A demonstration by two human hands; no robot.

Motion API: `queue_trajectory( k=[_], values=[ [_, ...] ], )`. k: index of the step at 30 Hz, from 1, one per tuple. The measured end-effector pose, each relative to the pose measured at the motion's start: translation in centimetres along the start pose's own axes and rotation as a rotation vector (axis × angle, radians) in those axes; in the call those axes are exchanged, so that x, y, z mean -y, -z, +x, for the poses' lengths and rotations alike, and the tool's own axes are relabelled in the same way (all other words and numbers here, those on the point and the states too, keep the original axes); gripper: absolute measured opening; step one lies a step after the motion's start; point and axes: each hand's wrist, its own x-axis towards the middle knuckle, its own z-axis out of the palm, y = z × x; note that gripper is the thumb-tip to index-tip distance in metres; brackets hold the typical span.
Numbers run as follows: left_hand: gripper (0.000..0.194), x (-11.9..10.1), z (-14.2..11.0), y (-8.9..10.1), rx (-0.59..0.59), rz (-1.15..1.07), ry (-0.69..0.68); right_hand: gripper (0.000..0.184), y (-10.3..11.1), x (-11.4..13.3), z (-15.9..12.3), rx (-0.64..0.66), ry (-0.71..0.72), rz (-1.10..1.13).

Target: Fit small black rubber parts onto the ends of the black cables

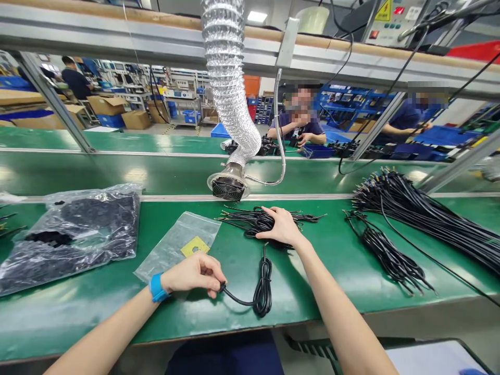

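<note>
My left hand, with a blue band at its wrist, pinches one end of a black cable between thumb and fingers. The rest of that cable lies coiled on the green bench, tied in a narrow loop. Farther back, my right hand grips a pile of coiled black cables, its thumb and index finger on either side of a coil. Its other fingers are partly hidden. Beside my left hand lies a clear plastic bag with a yellow label.
A large plastic bag of black parts lies at left. On the right are a small cable bundle and a thick bundle of long cables. A silver duct with a fan hangs low over the bench. People work across from me.
</note>
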Motion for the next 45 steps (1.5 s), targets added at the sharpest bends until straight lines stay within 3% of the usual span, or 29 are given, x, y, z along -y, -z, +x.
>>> queue_trajectory(
  k=[3,5,6,8,11,12,15,16,18,21,24,26,28,29,30,32,34,36,39,41,45],
  values=[
    [0.035,0.0,-0.5,-0.1,-0.032,0.058,0.011,0.100,-0.3,1.2,-1.6,-0.214,0.147,-0.003],
    [0.036,-0.2,-1.0,-0.3,-0.051,0.135,0.023,0.083,-0.3,2.7,-4.3,-0.472,0.373,0.044],
    [0.036,-0.3,-1.3,-0.4,-0.065,0.176,0.026,0.072,-0.4,3.7,-6.0,-0.530,0.459,0.115],
    [0.036,-0.7,-1.8,-0.7,-0.111,0.239,0.020,0.060,-0.6,5.7,-9.4,-0.440,0.545,0.227],
    [0.036,-0.8,-2.3,-1.1,-0.242,0.245,-0.002,0.074,-1.6,7.6,-13.4,-0.282,0.634,0.269],
    [0.036,-0.8,-2.4,-1.2,-0.301,0.230,-0.001,0.063,-2.0,7.9,-14.1,-0.267,0.633,0.282],
    [0.035,-0.6,-2.4,-1.6,-0.433,0.212,0.010,0.015,-2.6,8.2,-15.4,-0.334,0.590,0.300],
    [0.034,-0.7,-2.2,-1.7,-0.445,0.217,0.008,0.008,-2.3,8.3,-15.6,-0.368,0.584,0.292],
    [0.031,-1.3,-1.7,-2.1,-0.436,0.216,-0.010,0.011,-0.8,8.4,-15.8,-0.424,0.588,0.261],
    [0.027,-3.7,0.2,-2.6,-0.419,0.194,-0.060,0.019,2.9,8.0,-15.0,-0.547,0.558,0.174],
    [0.027,-6.5,4.0,-2.5,-0.421,0.147,-0.182,0.032,6.2,5.6,-11.8,-0.732,0.459,-0.077],
    [0.042,-7.4,7.3,-2.3,-0.550,0.001,-0.236,0.048,7.5,3.0,-8.5,-0.839,0.289,-0.222],
    [0.049,-7.2,10.4,-2.2,-0.750,0.056,-0.242,0.056,8.4,0.2,-5.0,-0.724,-0.036,-0.186],
    [0.048,-6.8,11.7,-2.2,-0.801,0.279,-0.256,0.050,8.7,-1.1,-3.5,-0.625,-0.225,-0.179],
    [0.049,-6.2,12.8,-2.2,-0.752,0.528,-0.323,0.048,9.0,-2.2,-2.1,-0.521,-0.362,-0.210],
    [0.061,-5.2,14.7,-2.1,-0.520,1.017,-0.437,0.051,9.2,-4.2,0.1,-0.338,-0.488,-0.211],
    [0.079,-4.8,16.4,-1.7,-0.355,1.281,-0.442,0.054,8.9,-5.9,1.7,-0.257,-0.481,-0.180],
    [0.090,-4.9,18.3,-0.9,-0.323,1.346,-0.314,0.055,8.0,-7.6,2.8,-0.208,-0.475,-0.145],
    [0.099,-5.2,20.8,0.8,-0.297,1.191,-0.030,0.049,5.7,-9.8,3.8,-0.152,-0.447,-0.095],
    [0.100,-5.0,21.8,1.7,-0.253,1.065,0.073,0.041,4.4,-10.9,3.9,-0.176,-0.396,-0.075],
    [0.085,-3.7,21.3,1.9,-0.244,1.008,0.011,0.038,2.7,-11.6,2.6,-0.299,-0.207,-0.024]
  ],
)
